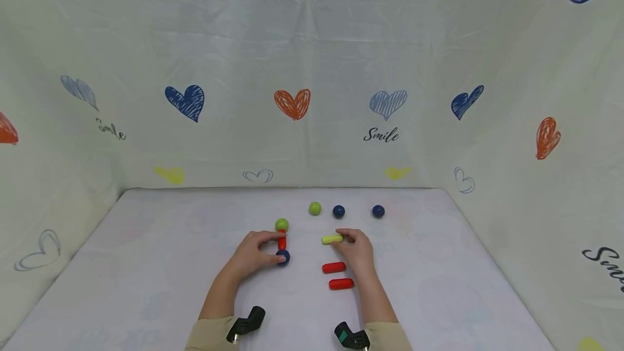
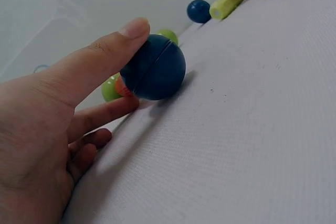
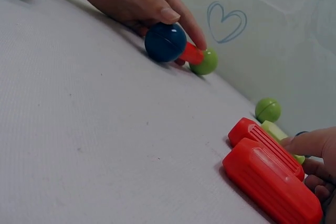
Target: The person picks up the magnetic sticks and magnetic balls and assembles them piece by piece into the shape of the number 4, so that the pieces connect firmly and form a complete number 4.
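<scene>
A red stick lies in line between a green ball at its far end and a blue ball at its near end. My left hand holds this row from the left, thumb on the blue ball and index finger reaching to the stick's far end by the green ball. With thumb and fingers, my right hand pinches the right end of a yellow-green stick lying crosswise. In the right wrist view, a red stick partly hides that yellow-green one.
Two red sticks lie side by side, just left of the right forearm. Farther back on the white table are a loose green ball and two blue balls. A curtain printed with hearts surrounds the table's back and sides.
</scene>
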The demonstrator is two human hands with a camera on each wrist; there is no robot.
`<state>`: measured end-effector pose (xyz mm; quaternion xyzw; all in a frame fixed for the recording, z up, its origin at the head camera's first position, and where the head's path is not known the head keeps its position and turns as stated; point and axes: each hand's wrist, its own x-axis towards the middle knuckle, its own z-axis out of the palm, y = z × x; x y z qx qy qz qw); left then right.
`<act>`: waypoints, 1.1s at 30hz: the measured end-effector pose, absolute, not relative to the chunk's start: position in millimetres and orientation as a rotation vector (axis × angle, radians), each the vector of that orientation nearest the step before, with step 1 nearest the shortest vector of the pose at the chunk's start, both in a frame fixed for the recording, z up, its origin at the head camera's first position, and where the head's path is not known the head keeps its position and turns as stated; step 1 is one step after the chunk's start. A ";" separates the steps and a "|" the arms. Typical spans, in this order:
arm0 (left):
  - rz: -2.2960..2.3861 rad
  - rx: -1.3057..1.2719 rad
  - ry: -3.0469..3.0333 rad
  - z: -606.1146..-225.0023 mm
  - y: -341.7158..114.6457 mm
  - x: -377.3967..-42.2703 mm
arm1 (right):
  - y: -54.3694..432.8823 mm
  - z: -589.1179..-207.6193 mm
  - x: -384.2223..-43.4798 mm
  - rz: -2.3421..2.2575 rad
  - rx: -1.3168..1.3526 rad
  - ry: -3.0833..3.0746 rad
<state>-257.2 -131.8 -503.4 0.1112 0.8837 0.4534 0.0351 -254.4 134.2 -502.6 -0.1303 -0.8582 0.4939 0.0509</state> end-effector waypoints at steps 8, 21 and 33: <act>1.404 0.354 2.718 -505.0 -130.8 -255.7 | 136.7 -502.4 -252.3 1.543 -0.386 -2.617; 1.407 0.395 2.736 -507.1 -130.8 -254.5 | 137.7 -502.9 -252.3 1.520 -0.370 -2.659; 1.423 0.355 2.736 -507.8 -130.3 -250.7 | 138.6 -498.9 -249.5 1.578 -0.344 -2.609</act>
